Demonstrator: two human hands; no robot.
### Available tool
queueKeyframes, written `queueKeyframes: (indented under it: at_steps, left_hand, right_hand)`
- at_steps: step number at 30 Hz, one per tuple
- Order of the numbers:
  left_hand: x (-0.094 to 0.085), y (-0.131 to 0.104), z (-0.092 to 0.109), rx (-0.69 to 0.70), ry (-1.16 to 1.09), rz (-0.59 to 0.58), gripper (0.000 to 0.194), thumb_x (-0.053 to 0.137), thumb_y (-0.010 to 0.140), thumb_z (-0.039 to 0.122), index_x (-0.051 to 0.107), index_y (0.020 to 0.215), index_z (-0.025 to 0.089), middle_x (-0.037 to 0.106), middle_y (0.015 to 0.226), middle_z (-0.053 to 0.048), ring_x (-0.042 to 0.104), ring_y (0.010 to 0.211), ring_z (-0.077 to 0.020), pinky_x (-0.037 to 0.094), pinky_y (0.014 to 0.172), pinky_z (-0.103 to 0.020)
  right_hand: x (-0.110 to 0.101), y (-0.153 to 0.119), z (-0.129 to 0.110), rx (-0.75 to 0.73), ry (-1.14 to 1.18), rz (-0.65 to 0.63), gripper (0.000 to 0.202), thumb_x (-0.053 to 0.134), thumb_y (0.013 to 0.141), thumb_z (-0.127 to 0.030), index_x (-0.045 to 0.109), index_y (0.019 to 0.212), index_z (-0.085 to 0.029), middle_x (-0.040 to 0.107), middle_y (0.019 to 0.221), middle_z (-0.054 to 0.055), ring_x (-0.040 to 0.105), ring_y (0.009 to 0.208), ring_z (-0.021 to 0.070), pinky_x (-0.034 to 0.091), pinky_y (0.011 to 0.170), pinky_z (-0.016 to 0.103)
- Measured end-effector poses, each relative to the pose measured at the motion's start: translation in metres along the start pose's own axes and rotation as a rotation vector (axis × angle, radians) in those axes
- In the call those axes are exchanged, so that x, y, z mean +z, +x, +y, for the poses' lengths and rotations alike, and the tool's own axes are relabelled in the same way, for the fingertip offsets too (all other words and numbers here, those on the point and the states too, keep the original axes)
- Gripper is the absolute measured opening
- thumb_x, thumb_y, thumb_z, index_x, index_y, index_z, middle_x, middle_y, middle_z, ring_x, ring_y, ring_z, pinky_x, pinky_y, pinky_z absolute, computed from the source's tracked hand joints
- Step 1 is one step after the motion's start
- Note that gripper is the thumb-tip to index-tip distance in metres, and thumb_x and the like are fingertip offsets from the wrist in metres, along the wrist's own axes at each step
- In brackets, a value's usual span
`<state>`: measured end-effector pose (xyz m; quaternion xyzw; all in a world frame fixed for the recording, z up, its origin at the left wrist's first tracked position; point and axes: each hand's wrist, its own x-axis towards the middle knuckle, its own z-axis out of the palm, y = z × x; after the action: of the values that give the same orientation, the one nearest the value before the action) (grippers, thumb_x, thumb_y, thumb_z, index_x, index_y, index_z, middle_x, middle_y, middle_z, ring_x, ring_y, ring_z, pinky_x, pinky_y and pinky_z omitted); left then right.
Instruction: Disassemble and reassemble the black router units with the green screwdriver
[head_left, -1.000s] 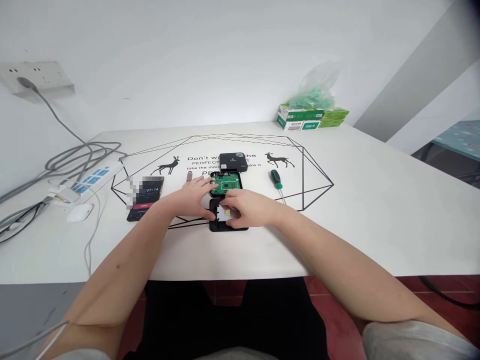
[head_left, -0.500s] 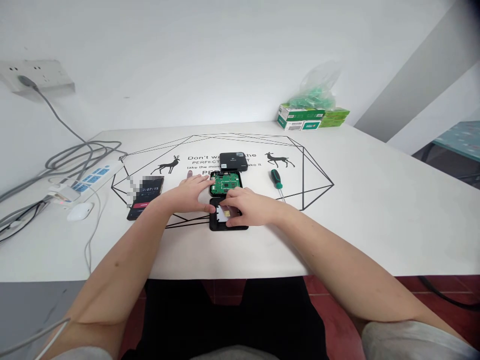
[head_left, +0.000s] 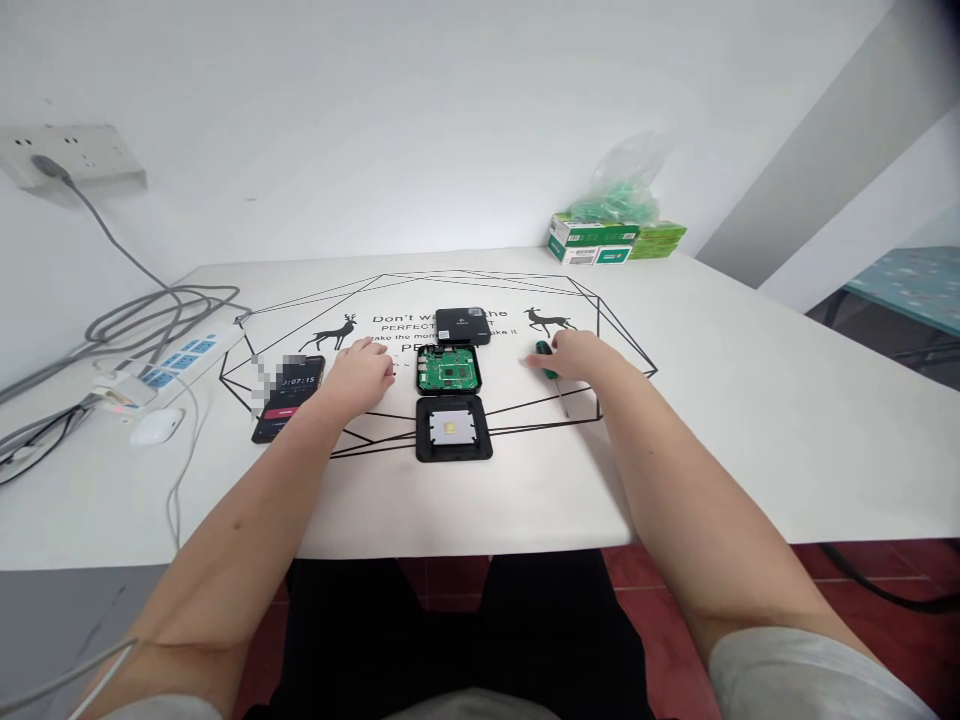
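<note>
My right hand [head_left: 574, 357] is at a green-handled screwdriver [head_left: 550, 373], thumb and fingers around its handle, and the shaft still slants down along the table. To the left, my left hand [head_left: 361, 372] rests on the tabletop with loosely bent fingers; nothing shows in it, though its underside is hidden. Between the hands lies an opened black box: its shell with a green circuit board [head_left: 448, 371] sits above a black cover [head_left: 454, 450], which holds a pale metal plate [head_left: 452, 428] with a small yellowish pad. A closed black box [head_left: 463, 325] with labels lies just behind the board.
A phone [head_left: 289, 400] showing a timer lies left of my left hand. Further left are a power strip [head_left: 184, 362], a white mouse-like object [head_left: 156, 426] and grey cables [head_left: 150, 310]. Green-and-white boxes [head_left: 592, 240] with a plastic bag on top stand at the back right.
My right hand has left the cover and moved right to the screwdriver. My left hand has drawn back left from the board. The cover and its plate are now uncovered.
</note>
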<state>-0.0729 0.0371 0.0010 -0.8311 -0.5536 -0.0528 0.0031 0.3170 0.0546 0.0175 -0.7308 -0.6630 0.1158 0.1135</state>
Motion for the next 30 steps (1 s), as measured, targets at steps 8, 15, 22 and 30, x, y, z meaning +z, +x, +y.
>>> queueKeyframes:
  at_steps: [8, 15, 22, 30]
  left_hand:
    - [0.006, 0.004, 0.006, 0.043, 0.044, 0.0, 0.03, 0.054, 0.102, 0.034, 0.081, 0.108, 0.021, 0.074, 0.133, -0.018, 0.055, 0.143, -0.0411, 0.047, 0.119, -0.058]
    - [0.003, 0.005, 0.015, 0.048, 0.163, 0.017, 0.029, 0.054, 0.102, 0.022, 0.081, 0.105, 0.014, 0.076, 0.121, -0.02, 0.064, 0.126, -0.0369, 0.052, 0.106, -0.048]
    - [0.002, 0.005, 0.01, 0.038, 0.125, 0.014, 0.022, 0.059, 0.102, 0.023, 0.081, 0.1, 0.018, 0.078, 0.115, -0.015, 0.066, 0.121, -0.0352, 0.052, 0.103, -0.045]
    - [0.002, 0.005, 0.001, 0.053, 0.059, 0.0, 0.039, 0.053, 0.094, 0.003, 0.083, 0.112, 0.021, 0.079, 0.123, -0.012, 0.066, 0.122, -0.0324, 0.053, 0.1, -0.042]
  right_hand:
    - [0.001, -0.016, -0.033, -0.026, 0.507, 0.02, 0.018, 0.074, 0.092, -0.035, 0.064, 0.085, -0.022, 0.071, 0.077, 0.004, 0.059, 0.066, 0.0151, 0.045, 0.062, 0.03]
    - [-0.001, -0.043, -0.066, -0.112, 1.269, -0.053, 0.032, 0.087, 0.081, -0.038, 0.06, 0.075, -0.022, 0.063, 0.061, -0.001, 0.05, 0.05, 0.0092, 0.037, 0.045, 0.023]
    - [0.009, -0.047, -0.073, -0.149, 1.336, -0.082, 0.037, 0.094, 0.076, -0.037, 0.061, 0.073, -0.02, 0.062, 0.057, -0.003, 0.051, 0.045, 0.0062, 0.038, 0.041, 0.02]
    - [0.038, -0.052, -0.087, -0.15, 1.496, -0.195, 0.03, 0.093, 0.081, -0.024, 0.072, 0.102, -0.019, 0.08, 0.087, 0.002, 0.081, 0.079, 0.0128, 0.07, 0.081, 0.026]
